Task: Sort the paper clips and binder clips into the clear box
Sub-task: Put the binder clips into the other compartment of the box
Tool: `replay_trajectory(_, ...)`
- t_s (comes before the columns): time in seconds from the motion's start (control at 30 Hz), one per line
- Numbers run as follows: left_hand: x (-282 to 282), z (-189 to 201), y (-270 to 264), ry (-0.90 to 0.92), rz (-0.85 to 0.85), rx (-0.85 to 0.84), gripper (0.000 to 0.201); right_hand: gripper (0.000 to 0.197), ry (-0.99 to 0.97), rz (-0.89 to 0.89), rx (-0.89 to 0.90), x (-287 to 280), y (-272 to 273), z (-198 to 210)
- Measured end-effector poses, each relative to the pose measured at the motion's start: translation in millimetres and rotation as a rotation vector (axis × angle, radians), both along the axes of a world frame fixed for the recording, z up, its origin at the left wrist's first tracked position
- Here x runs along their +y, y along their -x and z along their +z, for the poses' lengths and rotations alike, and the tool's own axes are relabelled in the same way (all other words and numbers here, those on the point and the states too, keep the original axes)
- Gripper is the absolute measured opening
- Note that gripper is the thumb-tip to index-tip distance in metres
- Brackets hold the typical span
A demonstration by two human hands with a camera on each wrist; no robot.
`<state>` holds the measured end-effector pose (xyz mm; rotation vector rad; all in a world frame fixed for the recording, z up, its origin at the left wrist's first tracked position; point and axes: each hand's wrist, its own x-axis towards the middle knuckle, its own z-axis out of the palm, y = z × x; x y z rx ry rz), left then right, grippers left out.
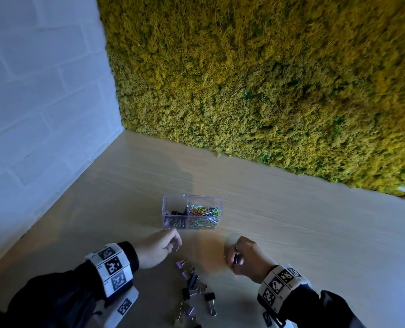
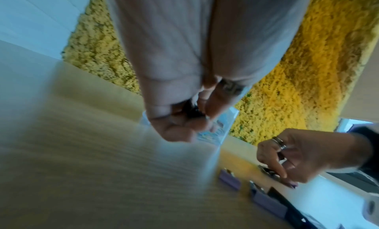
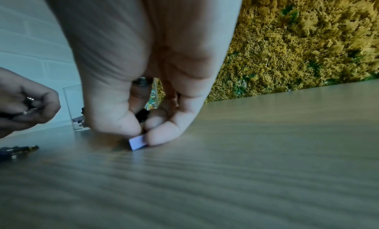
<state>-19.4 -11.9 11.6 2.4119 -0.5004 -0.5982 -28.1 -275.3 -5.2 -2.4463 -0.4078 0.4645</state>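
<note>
Hands are low over the table (image 1: 291, 233), near side of the clear box (image 1: 192, 212). A lilac binder clip (image 3: 137, 142) is pinched in the right hand (image 1: 246, 258), touching the wood. Dark clips are clutched in the curled left hand (image 1: 157, 247). Loose binder clips (image 1: 194, 287) are scattered between both wrists. Paper clips (image 1: 204, 213) are seen in the right compartment, binder clips left.

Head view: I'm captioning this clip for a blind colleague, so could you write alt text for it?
Two hands work over a wooden table: the right hand pinches a binder clip, the left hand grips something small. Beyond them a clear box holds dark binder clips left, coloured paper clips right; loose binder clips lie between the wrists.
</note>
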Motion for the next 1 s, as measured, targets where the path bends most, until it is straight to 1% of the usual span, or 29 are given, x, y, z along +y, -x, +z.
replay_trajectory(0.03,-4.3,-0.1,0.1,0.009,-0.003,-0.005,0.019,0.032,-0.005,-0.011,-0.015,0.7,0.6,-1.6)
replay_trajectory(0.07,-8.7,0.0,0.2,-0.006,-0.007,-0.003,0.013,0.036,0.003,-0.028,-0.041,1.5,1.2,-2.9)
replay_trajectory(0.1,-12.3,0.1,0.5,-0.046,-0.024,-0.012,0.010,0.031,0.017,-0.042,-0.077,2.1,1.6,-4.4)
replay_trajectory(0.13,-14.8,-2.7,0.1,-0.108,-0.053,-0.030,0.024,0.025,0.035,-0.050,-0.100,2.9,2.0,-4.0)
replay_trajectory(0.17,-15.6,-6.0,0.0,-0.177,-0.089,-0.047,0.042,0.025,0.055,-0.050,-0.100,2.9,2.2,-4.3)
replay_trajectory(0.2,-16.2,-9.2,-0.5,-0.239,-0.116,-0.058,0.052,0.023,0.067,-0.049,-0.083,2.1,2.2,-4.3)
replay_trajectory(0.23,-17.1,-10.6,-0.8,-0.286,-0.139,-0.064,0.050,0.022,0.066,-0.053,-0.057,1.0,2.5,-4.2)
replay_trajectory(0.27,-18.4,-11.4,-0.3,-0.298,-0.151,-0.070,0.041,0.026,0.058,-0.062,-0.035,-0.5,2.6,-4.1)
replay_trajectory(0.33,-20.6,-14.9,0.8,-0.282,-0.158,-0.079,0.021,0.040,0.048,-0.081,-0.022,-2.3,3.6,-5.3)
replay_trajectory(0.37,-21.5,-15.4,1.6,-0.280,-0.162,-0.081,0.018,0.043,0.063,-0.071,-0.015,-2.2,4.4,-6.1)
replay_trajectory(0.43,-23.1,-17.4,1.8,-0.306,-0.165,-0.100,0.014,0.039,0.105,-0.028,-0.006,-1.0,6.4,-8.4)
replay_trajectory(0.5,-24.0,-18.0,2.2,-0.366,-0.183,-0.138,0.023,0.031,0.127,0.006,-0.010,-1.8,6.1,-12.3)
replay_trajectory(0.57,-24.1,-17.5,2.6,-0.397,-0.201,-0.172,0.027,0.024,0.144,0.014,-0.010,-3.4,5.2,-14.4)
replay_trajectory(0.63,-21.5,-12.6,3.4,-0.366,-0.200,-0.191,0.028,0.020,0.113,0.003,-0.017,-3.0,3.4,-11.8)
replay_trajectory(0.7,-16.8,0.1,2.8,-0.252,-0.177,-0.187,0.026,0.019,0.049,-0.010,-0.028,-1.3,1.9,-4.9)
replay_trajectory(0.77,-12.2,19.5,-1.0,-0.022,-0.098,-0.142,0.015,0.020,0.008,-0.022,-0.037,1.9,0.0,5.3)
replay_trajectory(0.8,-9.5,30.2,-5.7,0.085,-0.055,-0.149,0.010,0.020,-0.009,-0.027,-0.047,4.2,-1.1,11.5)
replay_trajectory(0.83,-7.4,40.8,-11.8,0.154,-0.011,-0.197,0.011,0.020,-0.029,-0.035,-0.065,7.1,-2.3,18.3)
replay_trajectory(0.87,-5.4,47.7,-19.7,0.173,0.035,-0.267,0.012,0.020,-0.051,-0.040,-0.090,10.7,-3.8,26.4)
replay_trajectory(0.93,-2.8,53.9,-36.5,0.122,0.113,-0.363,0.010,0.021,-0.088,-0.049,-0.142,20.9,-8.2,45.8)
replay_trajectory(1.0,-5.6,51.9,-49.1,0.007,0.153,-0.347,0.016,0.025,-0.138,-0.060,-0.169,34.5,-14.7,66.1)
